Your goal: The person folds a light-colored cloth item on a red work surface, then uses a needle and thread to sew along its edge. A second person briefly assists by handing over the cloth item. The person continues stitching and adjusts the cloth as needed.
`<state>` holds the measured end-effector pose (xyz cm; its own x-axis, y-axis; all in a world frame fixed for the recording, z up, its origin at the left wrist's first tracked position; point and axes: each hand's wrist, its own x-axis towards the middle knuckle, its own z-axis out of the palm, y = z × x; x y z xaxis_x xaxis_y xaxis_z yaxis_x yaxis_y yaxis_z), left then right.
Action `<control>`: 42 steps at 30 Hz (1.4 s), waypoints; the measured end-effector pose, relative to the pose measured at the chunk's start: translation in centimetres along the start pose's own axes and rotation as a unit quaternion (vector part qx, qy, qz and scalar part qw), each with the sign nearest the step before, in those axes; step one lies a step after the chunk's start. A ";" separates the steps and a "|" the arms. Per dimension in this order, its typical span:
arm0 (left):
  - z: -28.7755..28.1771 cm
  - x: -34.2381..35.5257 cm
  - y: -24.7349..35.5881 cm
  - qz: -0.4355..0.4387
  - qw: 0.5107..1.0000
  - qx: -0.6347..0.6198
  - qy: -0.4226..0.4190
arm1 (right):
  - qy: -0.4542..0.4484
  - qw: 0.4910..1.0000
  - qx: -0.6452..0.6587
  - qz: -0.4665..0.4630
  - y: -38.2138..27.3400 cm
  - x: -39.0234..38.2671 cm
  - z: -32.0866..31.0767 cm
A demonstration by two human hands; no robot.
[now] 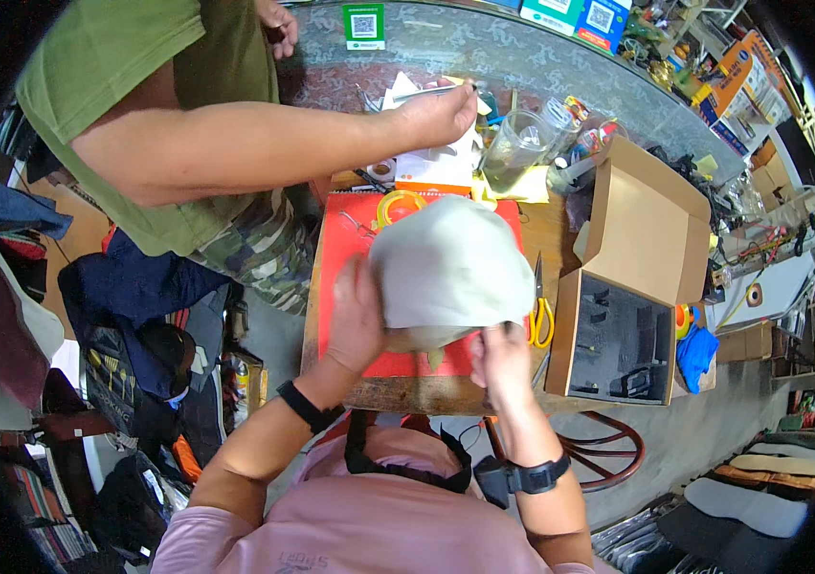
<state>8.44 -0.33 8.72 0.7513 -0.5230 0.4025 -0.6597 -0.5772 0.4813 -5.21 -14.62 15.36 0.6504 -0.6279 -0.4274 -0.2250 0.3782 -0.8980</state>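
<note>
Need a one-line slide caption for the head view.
Right hand gripping an off-white cap, left hand against its side, over a red mat; yellow-handled scissors and open cardboard box at right.

The pale cap (450, 258) looks like smooth, matt cloth. Beneath it, the red mat (407, 365) has a flat, even surface, laid on a worn wooden tabletop (393, 394). The scissors (538, 300) pair metal blades with smooth yellow plastic handles. The open box (651, 220) is matt brown cardboard. The tumbler-shaped jar (511, 158) is clear and shiny, perhaps glass or plastic; I can't tell which.
</note>
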 end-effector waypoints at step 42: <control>-2.5 2.4 8.4 0.205 0.957 -0.111 -0.171 | 0.006 0.914 -0.374 -0.154 2.0 -6.3 -2.3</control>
<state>4.76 -4.78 15.67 0.3546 -0.8734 0.3338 -0.8492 -0.1515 0.5058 -11.43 -11.44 16.06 0.7597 -0.6353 -0.1388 -0.4686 -0.3868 -0.7942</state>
